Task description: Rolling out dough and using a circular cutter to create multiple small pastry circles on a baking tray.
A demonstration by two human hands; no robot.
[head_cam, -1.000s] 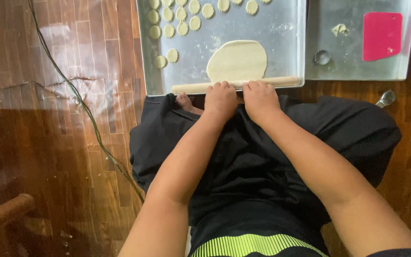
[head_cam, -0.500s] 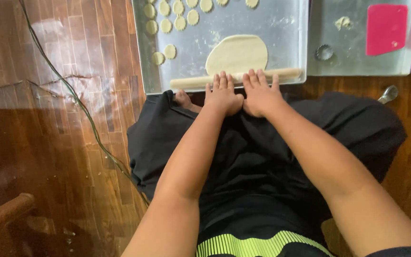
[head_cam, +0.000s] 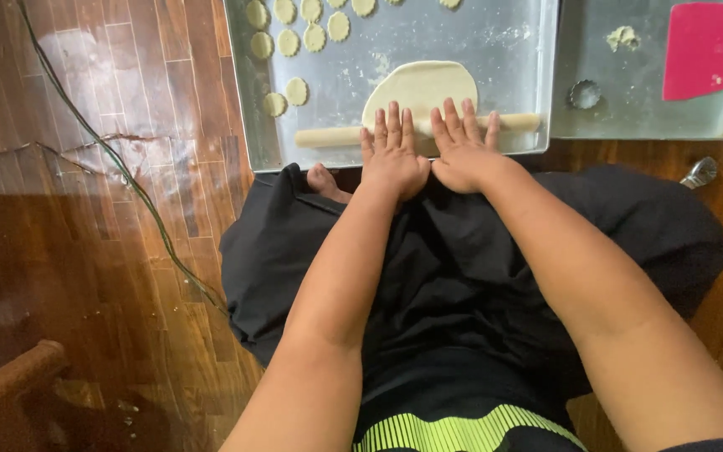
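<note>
A wooden rolling pin (head_cam: 328, 135) lies across the near part of a metal tray (head_cam: 512, 75) on the floor. My left hand (head_cam: 392, 155) and my right hand (head_cam: 464, 148) rest flat on its middle, fingers spread and pointing away from me. Under the pin is a flat oval sheet of pale dough (head_cam: 425, 85). Several small round dough cut-outs (head_cam: 296, 90) lie in the tray's far left part.
A second metal tray (head_cam: 629, 117) to the right holds a pink scraper (head_cam: 703, 50), a round fluted cutter (head_cam: 585, 94) and a dough scrap (head_cam: 623, 37). A cable (head_cam: 102, 146) runs over the wooden floor at left. A wooden chair part (head_cam: 6, 389) is at bottom left.
Both hands uncurled from closed fingers to flat palms and pushed the rolling pin away from me, from the tray's near rim onto the dough sheet.
</note>
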